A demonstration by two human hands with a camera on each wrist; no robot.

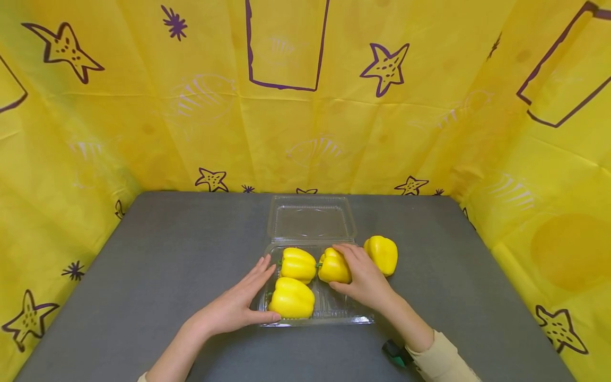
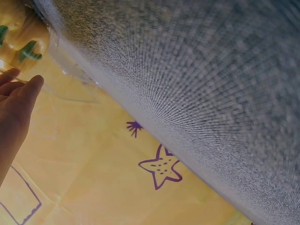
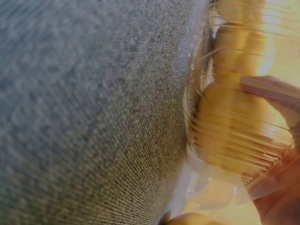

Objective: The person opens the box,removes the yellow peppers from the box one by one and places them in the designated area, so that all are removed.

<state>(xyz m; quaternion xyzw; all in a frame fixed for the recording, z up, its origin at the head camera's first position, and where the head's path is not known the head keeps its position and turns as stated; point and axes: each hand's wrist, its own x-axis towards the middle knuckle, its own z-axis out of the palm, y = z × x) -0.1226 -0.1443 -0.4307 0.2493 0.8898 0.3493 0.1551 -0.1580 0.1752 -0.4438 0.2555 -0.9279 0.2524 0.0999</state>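
A clear plastic clamshell container lies unfolded on the table, its lid laid back toward the far edge. Two yellow bell peppers sit in its left half, one pepper behind the other pepper. My right hand holds a third yellow bell pepper in the back right part, fingers over its far side and thumb on its near side. Along the container's left side my left hand is spread, its thumb by the front left corner; in the left wrist view its fingertips are at the clear plastic.
Just right of the container, behind my right hand, another yellow bell pepper lies on the grey table. A yellow patterned cloth hangs around the table's back and sides. The right wrist bears a dark strap.
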